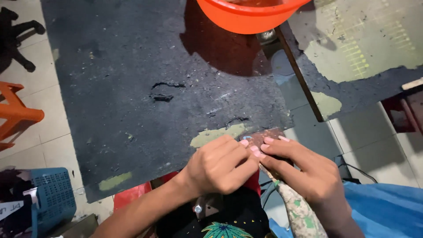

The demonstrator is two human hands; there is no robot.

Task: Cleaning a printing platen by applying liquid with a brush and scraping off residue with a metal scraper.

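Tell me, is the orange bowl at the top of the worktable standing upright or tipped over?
Upright: the orange bowl sits on the dark worktable with its rounded wall below and rim up. Its contents are mostly cut off.

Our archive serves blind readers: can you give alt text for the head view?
Two hands, left hand and right hand, pinch a small brown piece at the edge of a worn dark table. The right hand also holds a cloth-wrapped tool. An orange bowl sits at the far edge.

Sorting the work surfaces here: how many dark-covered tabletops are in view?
2: one large dark tabletop ahead of the left hand and right hand; a second tabletop at upper right. Others may be out of frame.
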